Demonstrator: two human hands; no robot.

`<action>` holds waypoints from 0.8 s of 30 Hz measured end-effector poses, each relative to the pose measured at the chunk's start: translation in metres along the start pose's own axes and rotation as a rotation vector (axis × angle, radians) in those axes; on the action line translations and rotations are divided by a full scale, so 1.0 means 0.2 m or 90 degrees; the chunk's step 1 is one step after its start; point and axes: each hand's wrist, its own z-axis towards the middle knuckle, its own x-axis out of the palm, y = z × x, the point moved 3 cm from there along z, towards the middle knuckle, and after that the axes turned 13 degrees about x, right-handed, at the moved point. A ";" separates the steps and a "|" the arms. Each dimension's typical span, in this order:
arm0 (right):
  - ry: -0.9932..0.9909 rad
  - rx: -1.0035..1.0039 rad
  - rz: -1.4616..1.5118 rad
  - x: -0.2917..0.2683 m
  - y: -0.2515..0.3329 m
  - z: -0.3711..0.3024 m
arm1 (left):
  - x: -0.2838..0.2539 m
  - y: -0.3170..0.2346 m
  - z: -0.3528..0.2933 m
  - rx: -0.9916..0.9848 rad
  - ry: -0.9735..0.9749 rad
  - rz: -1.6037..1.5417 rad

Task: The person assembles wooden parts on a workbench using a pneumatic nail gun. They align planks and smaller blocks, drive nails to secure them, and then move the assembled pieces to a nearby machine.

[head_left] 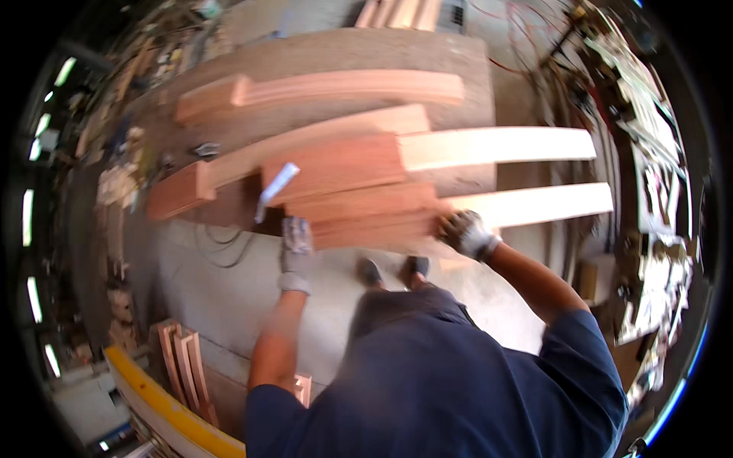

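A reddish wooden board (374, 217), smeared by motion, lies along the near edge of the workbench between my two gloved hands. My left hand (296, 238) is at its left end, fingers closed against the near corner. Around the right end curl the dark-tipped fingers of my right hand (463, 232). Just beyond is a wider reddish wooden panel (336, 166), with a blurred pale strip (278, 187) by its left end. Two light wooden pieces, one farther (500, 148) and one nearer (542, 204), extend rightward past the bench edge.
Across the workbench (321, 52) lie a long curved wooden piece (351, 86) and another with a block-like end (179, 192). A small dark metal object (206, 149) sits at left. Wooden lengths (183, 366) stand near a yellow bar (168, 404). Cluttered racks line the right.
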 end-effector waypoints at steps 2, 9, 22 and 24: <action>-0.062 -0.105 0.014 -0.03 -0.08 -0.07 | 0.10 -0.02 0.05 0.047 0.070 0.181; 0.203 0.235 -0.059 -0.16 -0.27 -0.03 | 0.07 0.04 0.04 -0.008 -0.113 -0.025; 0.319 0.327 -0.142 -0.01 -0.34 0.04 | 0.02 0.01 0.00 -0.143 -0.217 -0.426; 0.333 0.316 -0.125 -0.01 -0.34 0.04 | 0.01 -0.01 -0.05 -0.220 -0.277 -0.539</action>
